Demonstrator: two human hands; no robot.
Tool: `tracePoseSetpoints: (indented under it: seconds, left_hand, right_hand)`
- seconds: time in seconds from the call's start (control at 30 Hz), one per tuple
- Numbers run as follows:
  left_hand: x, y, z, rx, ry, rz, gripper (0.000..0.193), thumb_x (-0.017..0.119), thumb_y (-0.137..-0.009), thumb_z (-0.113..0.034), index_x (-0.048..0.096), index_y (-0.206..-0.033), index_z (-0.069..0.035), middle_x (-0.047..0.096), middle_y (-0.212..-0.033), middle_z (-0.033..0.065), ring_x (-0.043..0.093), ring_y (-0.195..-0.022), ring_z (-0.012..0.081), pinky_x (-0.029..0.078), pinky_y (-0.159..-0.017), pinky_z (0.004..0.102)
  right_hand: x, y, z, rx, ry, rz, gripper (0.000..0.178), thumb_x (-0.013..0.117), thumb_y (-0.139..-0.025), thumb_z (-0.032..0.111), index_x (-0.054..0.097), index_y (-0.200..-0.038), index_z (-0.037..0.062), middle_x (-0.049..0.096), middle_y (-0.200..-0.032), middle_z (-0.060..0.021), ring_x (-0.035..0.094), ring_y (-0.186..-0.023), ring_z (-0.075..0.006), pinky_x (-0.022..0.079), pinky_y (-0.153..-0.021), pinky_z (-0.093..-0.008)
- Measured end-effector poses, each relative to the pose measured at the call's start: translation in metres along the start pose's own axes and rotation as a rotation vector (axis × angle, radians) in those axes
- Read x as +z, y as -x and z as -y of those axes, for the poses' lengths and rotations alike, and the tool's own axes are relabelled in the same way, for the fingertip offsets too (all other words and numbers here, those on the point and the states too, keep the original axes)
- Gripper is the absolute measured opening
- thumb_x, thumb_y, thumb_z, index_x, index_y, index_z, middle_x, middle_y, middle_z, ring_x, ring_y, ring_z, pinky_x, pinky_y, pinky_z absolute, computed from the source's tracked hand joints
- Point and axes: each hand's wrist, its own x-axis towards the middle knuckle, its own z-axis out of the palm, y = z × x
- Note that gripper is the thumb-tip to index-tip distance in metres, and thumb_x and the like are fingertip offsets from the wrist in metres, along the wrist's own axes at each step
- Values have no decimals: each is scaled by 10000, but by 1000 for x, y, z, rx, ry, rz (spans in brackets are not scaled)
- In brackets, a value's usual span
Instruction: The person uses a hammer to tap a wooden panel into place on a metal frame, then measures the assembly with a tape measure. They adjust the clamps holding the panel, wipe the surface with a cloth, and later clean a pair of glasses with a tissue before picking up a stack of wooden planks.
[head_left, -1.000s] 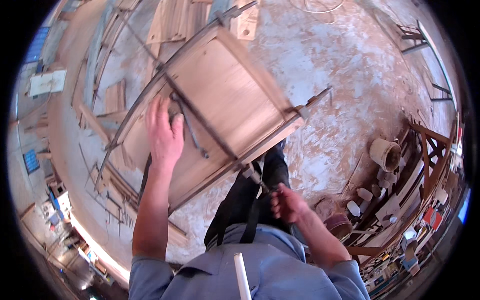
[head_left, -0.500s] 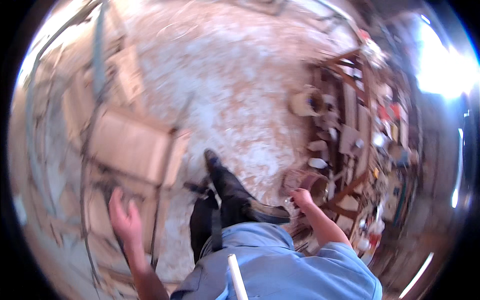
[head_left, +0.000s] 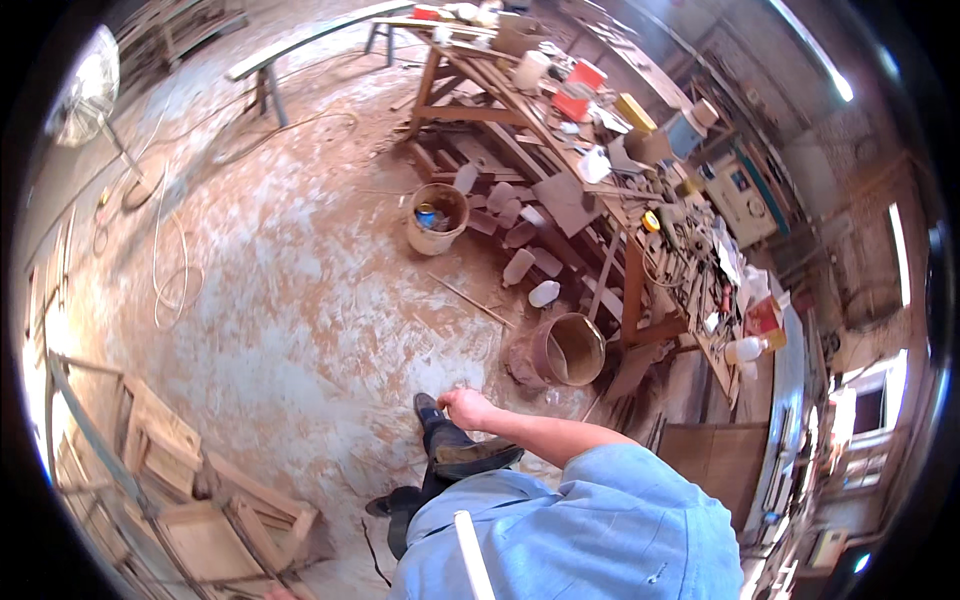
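My right hand hangs in front of me over the dusty floor, above my dark boot. Its fingers are curled closed, and nothing shows in them. Only a sliver of my left hand shows at the lower edge, beside the wooden frames; its fingers are hidden. Ahead and right of my right hand, a large dusty bucket leans on its side. Farther off stands a pale bucket with a blue-topped can inside.
A cluttered wooden workbench runs along the right, with bottles, boxes and tools on it. White bottles lie beneath. A thin stick lies on the floor. Hoses, a fan and a trestle stand or lie farther left.
My view has swung right, so the workbench fills more of it and the wooden frames sit lower left. My left hand has nearly left the picture. My right hand now reaches across my front.
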Motion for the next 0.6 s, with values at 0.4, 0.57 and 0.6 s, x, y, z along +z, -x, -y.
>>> tracePoseSetpoints:
  seconds: [0.4,0.57,0.6]
  left_hand:
    - [60,-163,-176,453,163,709,434,656,-812,-216,593,-1179,8,664,-935,207,656,-868,334,507,-790,413]
    - [50,-244,-264,600,62,501,421,662,-815,-139,577,-1197,18,657,-938,208,636,-866,344,499,-784,424]
    - [40,-248,-285,592,86,511,420,662,-815,-128,577,-1199,19,656,-942,208,634,-862,344,498,-784,421]
  right_hand:
    - [-187,2,-210,513,-529,-660,398,596,-864,404,685,-900,18,683,-804,-173,666,-757,-295,521,-699,-432]
    - [-286,37,-306,603,-349,-894,491,629,-792,413,658,-1108,38,657,-1100,-199,614,-1062,-333,481,-927,-401]
    - [-308,40,-329,660,-337,-892,495,638,-779,388,646,-1126,35,636,-1144,-208,603,-1083,-333,478,-938,-404]
